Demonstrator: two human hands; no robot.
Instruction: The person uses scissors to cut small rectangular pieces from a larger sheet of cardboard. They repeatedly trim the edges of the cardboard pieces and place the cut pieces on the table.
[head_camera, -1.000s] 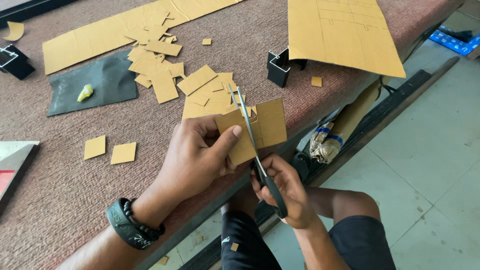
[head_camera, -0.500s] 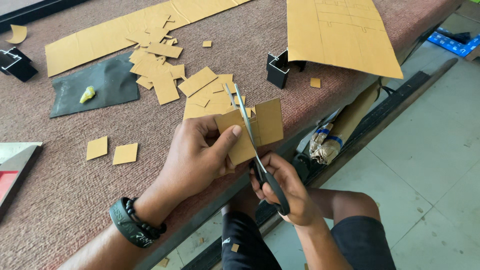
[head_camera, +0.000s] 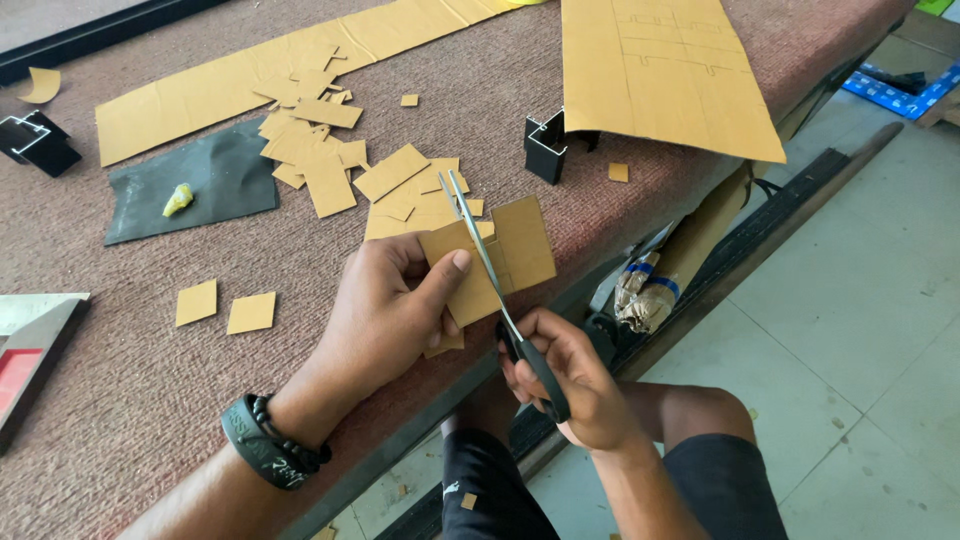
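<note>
Cardboard piece (head_camera: 490, 262) in left hand (head_camera: 385, 320), scissors (head_camera: 500, 290) alongside.

Soft, even daylight fills the scene, bright without glare. Shadows are faint and short, pooling under the left hand (head_camera: 385, 320) on the table (head_camera: 120, 400). Focus is sharp throughout, with slight wide-angle stretching toward the corners.

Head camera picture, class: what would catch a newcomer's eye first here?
At the centre, the left hand pinches a cardboard piece while the right hand works black-handled scissors through it, at the near edge of the table. Behind them lies a scatter of cut cardboard pieces, and a large marked cardboard sheet lies at the upper right.
</note>
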